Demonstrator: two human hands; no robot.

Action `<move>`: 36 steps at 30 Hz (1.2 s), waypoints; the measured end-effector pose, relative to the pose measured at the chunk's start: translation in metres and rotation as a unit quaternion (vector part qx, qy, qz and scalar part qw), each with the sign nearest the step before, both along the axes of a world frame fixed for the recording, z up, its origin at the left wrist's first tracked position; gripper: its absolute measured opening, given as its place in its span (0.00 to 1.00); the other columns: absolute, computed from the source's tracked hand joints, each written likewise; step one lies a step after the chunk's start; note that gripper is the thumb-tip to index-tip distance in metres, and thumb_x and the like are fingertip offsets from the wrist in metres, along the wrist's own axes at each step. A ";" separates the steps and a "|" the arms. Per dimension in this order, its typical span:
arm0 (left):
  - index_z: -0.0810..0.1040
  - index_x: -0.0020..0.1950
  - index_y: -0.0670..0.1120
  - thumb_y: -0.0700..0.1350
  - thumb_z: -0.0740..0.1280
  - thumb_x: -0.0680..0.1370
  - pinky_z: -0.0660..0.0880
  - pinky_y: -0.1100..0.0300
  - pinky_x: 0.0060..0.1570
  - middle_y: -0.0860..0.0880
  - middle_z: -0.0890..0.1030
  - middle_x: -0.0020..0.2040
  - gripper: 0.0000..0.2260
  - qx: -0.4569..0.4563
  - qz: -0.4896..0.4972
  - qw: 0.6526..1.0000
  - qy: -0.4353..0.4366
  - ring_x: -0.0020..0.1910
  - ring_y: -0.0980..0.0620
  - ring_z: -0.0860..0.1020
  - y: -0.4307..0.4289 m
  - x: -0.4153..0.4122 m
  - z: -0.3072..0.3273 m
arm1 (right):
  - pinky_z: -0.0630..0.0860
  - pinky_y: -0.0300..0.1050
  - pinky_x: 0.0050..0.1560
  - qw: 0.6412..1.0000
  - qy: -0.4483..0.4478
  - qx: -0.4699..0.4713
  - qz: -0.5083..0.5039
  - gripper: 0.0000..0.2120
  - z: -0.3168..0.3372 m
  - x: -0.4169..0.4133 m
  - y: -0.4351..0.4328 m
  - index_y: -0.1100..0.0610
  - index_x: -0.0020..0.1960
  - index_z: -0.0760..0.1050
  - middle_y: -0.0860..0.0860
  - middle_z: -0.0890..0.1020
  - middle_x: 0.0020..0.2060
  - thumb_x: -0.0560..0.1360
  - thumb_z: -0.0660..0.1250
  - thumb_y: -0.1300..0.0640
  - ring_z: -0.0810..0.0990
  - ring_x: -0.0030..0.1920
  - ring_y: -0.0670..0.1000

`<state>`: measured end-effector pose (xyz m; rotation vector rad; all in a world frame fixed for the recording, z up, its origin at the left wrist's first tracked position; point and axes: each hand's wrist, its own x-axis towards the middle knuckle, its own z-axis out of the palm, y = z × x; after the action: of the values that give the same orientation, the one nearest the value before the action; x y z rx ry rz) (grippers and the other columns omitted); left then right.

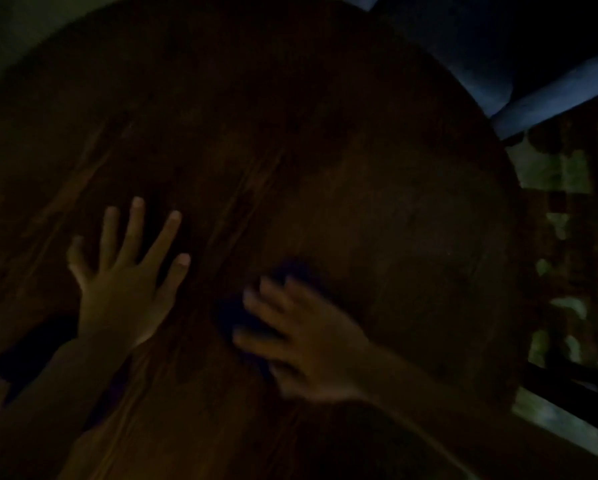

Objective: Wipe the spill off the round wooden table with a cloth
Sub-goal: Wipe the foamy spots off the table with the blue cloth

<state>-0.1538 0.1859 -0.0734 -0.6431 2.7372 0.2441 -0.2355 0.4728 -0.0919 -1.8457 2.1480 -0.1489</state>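
In the dim light the left hand lies flat and spread, holding nothing, on the round wooden table, while the blurred right hand presses a dark cloth beneath open fingers, near the table's middle.

Very dim, grainy view with the wooden surface nearly black (edges lost in shadow), and the right hand smeared by motion blur.

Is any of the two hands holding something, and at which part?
The right hand presses on top of a dark cloth; the exact grip is blurred. The left hand lies flat on the table, holding nothing.
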 end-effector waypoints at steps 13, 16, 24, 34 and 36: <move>0.39 0.80 0.69 0.70 0.41 0.80 0.37 0.27 0.73 0.52 0.38 0.84 0.29 -0.019 0.019 1.000 -0.008 0.81 0.40 0.36 -0.036 0.020 -0.017 | 0.53 0.64 0.80 0.873 0.107 0.026 -0.474 0.31 -0.004 -0.130 -0.001 0.48 0.81 0.58 0.59 0.56 0.81 0.81 0.49 0.38 0.53 0.81 0.64; 0.40 0.80 0.68 0.69 0.43 0.80 0.38 0.26 0.73 0.51 0.39 0.84 0.29 -0.018 0.020 1.000 -0.003 0.81 0.40 0.36 -0.036 0.021 -0.017 | 0.45 0.62 0.81 0.995 0.017 -0.017 -0.094 0.29 -0.008 0.001 -0.027 0.47 0.81 0.60 0.58 0.54 0.82 0.81 0.57 0.40 0.49 0.82 0.63; 0.38 0.80 0.69 0.71 0.38 0.79 0.35 0.27 0.73 0.52 0.36 0.84 0.29 -0.013 0.018 1.000 -0.010 0.81 0.41 0.34 -0.034 0.020 -0.014 | 0.60 0.70 0.75 0.973 0.076 0.052 -0.211 0.35 -0.003 -0.081 0.105 0.42 0.82 0.51 0.60 0.57 0.81 0.78 0.58 0.39 0.57 0.80 0.63; 0.49 0.83 0.59 0.64 0.42 0.82 0.44 0.42 0.79 0.49 0.43 0.84 0.29 0.044 0.032 0.997 0.048 0.83 0.47 0.43 -0.099 0.068 -0.003 | 0.45 0.61 0.81 0.882 0.065 0.066 -0.462 0.30 -0.003 -0.083 -0.129 0.43 0.82 0.43 0.57 0.47 0.83 0.83 0.45 0.38 0.45 0.82 0.60; 0.48 0.83 0.59 0.64 0.42 0.82 0.43 0.41 0.79 0.49 0.42 0.84 0.29 0.043 0.085 0.994 0.043 0.82 0.47 0.41 -0.124 0.101 -0.002 | 0.45 0.61 0.81 0.907 0.063 0.054 -0.412 0.30 -0.002 -0.057 -0.190 0.44 0.83 0.44 0.57 0.47 0.83 0.83 0.46 0.38 0.46 0.82 0.61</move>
<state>-0.0533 0.0617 -0.0753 -0.8624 2.7364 0.4376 -0.2923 0.2825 -0.0943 -0.7966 2.8212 -0.0863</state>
